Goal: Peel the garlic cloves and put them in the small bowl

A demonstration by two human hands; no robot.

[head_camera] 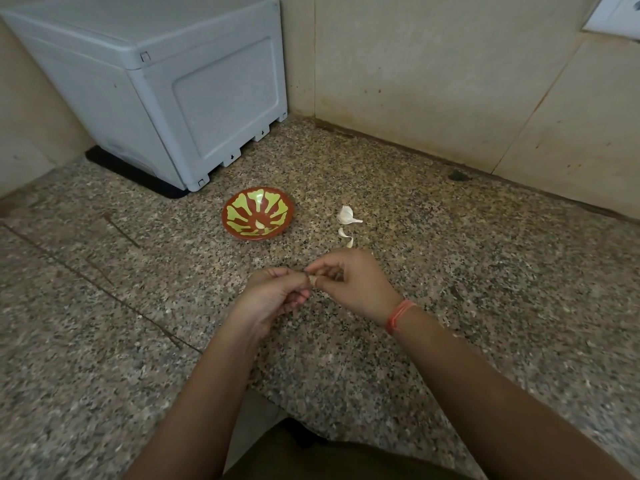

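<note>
Where they meet, left hand (277,294) and right hand (355,285) pinch one garlic clove (313,280). Small bowl (239,206): one peeled clove (260,224) inside.

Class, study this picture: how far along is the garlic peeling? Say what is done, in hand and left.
Done: one peeled clove lies in the bowl, and two pale scraps, likely skin, lie on the counter. In hand: the left hand and right hand pinch a second clove between them. Left: the garlic chunk right of the bowl looks unpeeled.
</note>
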